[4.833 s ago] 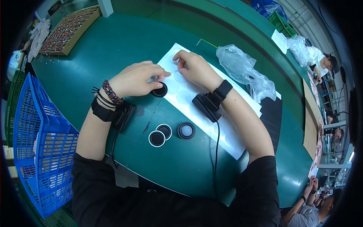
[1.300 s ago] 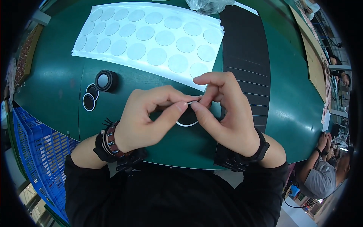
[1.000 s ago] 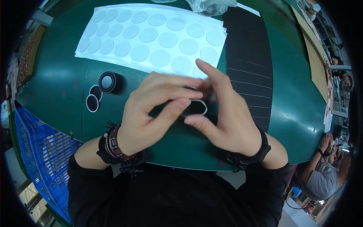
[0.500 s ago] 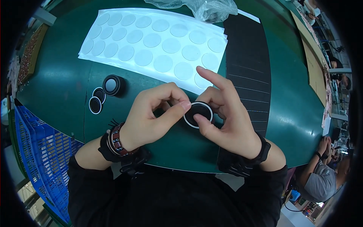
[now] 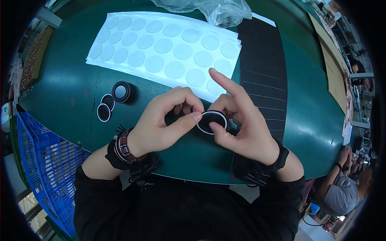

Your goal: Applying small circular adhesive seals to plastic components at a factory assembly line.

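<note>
Looking down over the green desk (image 5: 60,92), we find both hands meeting on one small black disc with a white rim (image 5: 212,122), held just above the desk's near edge. Our left hand (image 5: 163,124) is closed on the disc's left side, thumb tip pressed to the rim and fingers curled over it. Our right hand (image 5: 241,124) grips the right side between thumb and bent fingers, while its index finger points up, free of the disc. Behind the hands lies a white sheet of round stickers (image 5: 161,48), with a black strip (image 5: 263,68) beside it on the right. Left of the hands, well apart, stand a black ring (image 5: 122,91) and two flat black discs (image 5: 105,107). A blue crate (image 5: 44,168) sits off the desk's left edge.
</note>
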The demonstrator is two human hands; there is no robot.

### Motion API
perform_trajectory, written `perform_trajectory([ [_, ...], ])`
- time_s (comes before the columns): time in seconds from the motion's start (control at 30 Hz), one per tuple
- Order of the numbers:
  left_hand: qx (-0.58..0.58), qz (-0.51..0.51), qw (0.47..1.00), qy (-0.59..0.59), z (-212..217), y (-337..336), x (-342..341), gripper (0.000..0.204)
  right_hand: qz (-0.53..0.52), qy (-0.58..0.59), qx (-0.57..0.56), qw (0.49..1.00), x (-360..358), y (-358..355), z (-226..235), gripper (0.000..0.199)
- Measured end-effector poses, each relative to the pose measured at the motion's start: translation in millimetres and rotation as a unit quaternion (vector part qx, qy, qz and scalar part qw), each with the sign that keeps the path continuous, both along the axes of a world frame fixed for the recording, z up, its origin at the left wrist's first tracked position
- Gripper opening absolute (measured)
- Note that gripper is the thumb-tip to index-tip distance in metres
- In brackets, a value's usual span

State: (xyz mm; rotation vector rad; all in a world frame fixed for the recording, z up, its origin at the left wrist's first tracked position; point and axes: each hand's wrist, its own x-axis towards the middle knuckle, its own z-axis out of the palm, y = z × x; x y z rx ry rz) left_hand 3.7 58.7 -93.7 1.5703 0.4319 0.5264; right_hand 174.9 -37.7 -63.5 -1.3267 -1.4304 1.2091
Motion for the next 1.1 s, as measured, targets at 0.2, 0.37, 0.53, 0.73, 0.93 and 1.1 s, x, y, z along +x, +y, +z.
perform_trajectory([
  [0.2,-0.01,-0.019,1.0,0.02,5,-1,-3,0.004,-0.01,-0.013,0.023,1.0,4,3,-1,0.072],
  [0.37,-0.006,-0.026,0.999,0.027,7,-1,-1,0.003,0.007,-0.005,0.053,0.999,5,5,-7,0.067],
  [0.53,-0.012,-0.011,1.0,0.014,6,-5,2,0.003,-0.003,0.052,0.032,0.998,3,5,-13,0.065],
  [0.73,-0.051,-0.003,0.999,-0.02,-5,-2,2,0.004,0.027,0.007,0.069,0.997,5,6,-13,0.065],
  [0.93,-0.001,0.012,1.0,-0.026,-4,-5,4,0.003,0.03,0.008,0.062,0.998,6,7,-14,0.061],
  [1.1,-0.026,0.054,0.998,-0.013,-10,-10,7,0.004,0.014,-0.039,0.057,0.998,5,7,-17,0.056],
])
